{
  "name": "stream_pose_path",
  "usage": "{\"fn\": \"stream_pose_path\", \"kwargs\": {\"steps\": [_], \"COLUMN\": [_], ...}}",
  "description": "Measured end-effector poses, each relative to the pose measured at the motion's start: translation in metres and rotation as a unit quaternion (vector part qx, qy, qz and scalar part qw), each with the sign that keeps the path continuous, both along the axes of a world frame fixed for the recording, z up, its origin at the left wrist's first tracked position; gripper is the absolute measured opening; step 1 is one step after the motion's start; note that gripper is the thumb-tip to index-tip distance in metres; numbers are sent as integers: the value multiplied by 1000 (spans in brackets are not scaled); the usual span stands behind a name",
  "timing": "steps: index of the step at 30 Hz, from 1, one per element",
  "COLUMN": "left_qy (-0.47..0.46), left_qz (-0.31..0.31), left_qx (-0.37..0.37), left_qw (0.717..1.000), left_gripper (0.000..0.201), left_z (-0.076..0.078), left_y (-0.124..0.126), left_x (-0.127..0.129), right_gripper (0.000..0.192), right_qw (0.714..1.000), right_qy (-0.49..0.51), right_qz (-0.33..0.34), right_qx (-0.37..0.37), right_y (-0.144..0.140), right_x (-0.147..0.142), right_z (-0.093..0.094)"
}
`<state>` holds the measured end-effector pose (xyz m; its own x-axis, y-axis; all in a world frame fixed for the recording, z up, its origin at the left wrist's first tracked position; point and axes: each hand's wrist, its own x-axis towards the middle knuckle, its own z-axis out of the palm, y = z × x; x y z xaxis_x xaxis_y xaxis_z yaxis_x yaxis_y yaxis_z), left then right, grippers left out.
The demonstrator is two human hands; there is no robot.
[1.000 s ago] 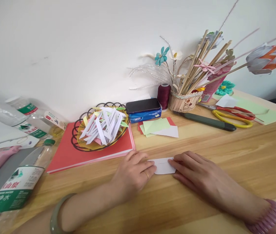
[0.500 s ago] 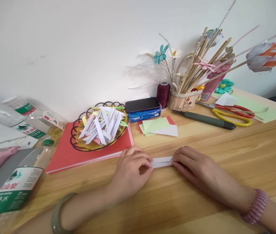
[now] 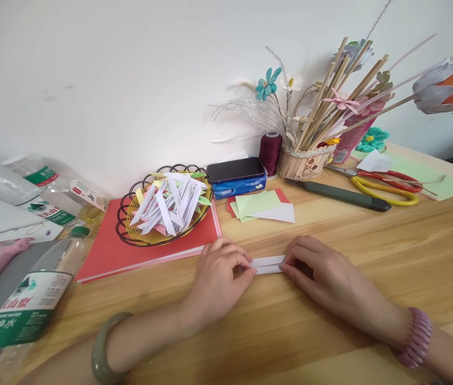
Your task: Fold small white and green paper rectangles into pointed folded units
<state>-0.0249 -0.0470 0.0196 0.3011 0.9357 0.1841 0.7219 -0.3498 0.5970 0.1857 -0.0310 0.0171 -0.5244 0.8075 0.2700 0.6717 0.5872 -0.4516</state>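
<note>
Status: white paper strip (image 3: 267,264) lies flat on the counter (image 3: 371,256), centre-front, already folded down to a narrow band with a seam running along its length, so the long folds look done. Judging by the basket (image 3: 127,235) at 10 o'clock from the strip, full of slim pointed white and green folded pieces (image 3: 168,206), this one hasn't got its end folds or point yet; call it roughly mid-way. Left hand (image 3: 218,280) pins the strip's left end, fingers curled tight, fingertips (image 3: 250,269) on the paper, thumb tucked under the fingers so I can't tell whether it is pinching or just pressing. Right hand (image 3: 322,272) covers the right end, fingers flatter and close together, pressing down; palm low to the wood. Both forearms come in from 6 o'clock, wrists near the counter, a bangle on each. Only the middle of the strip shows between the hands; both ends are hidden under fingers. Spare paper squares (image 3: 264,206), green and white over red, sit at 12 o'clock from the strip, near but apart. Scissors (image 3: 384,187) and a dark-handled knife (image 3: 344,195) at 2 o'clock, well apart, untouched. Red book (image 3: 106,254) under the basket, bottles (image 3: 22,310) out at 9 o'clock.
</note>
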Motion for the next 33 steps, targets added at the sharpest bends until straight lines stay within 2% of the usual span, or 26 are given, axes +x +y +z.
{"fn": "stream_pose_path", "kwargs": {"steps": [8,18,24,29,31,33], "left_qy": [27,82,85,91,85,86], "left_qz": [10,4,2,1,-18,-60], "left_qx": [2,13,4,-3,15,57], "left_qw": [1000,997,996,996,996,993], "left_gripper": [13,15,15,9,9,16], "left_z": [0,0,1,1,1,-1], "left_y": [1,2,2,2,2,3], "left_x": [3,6,6,4,2,1], "right_gripper": [19,24,25,23,20,24], "right_qw": [995,972,972,979,977,962], "right_qy": [-77,-194,-201,-163,-144,-141], "right_qz": [5,-1,13,5,35,99], "right_qx": [62,135,121,122,156,210], "right_y": [-2,3,4,6,4,1], "right_x": [-6,-5,-4,0,0,0], "right_z": [1,2,4,2,3,5]}}
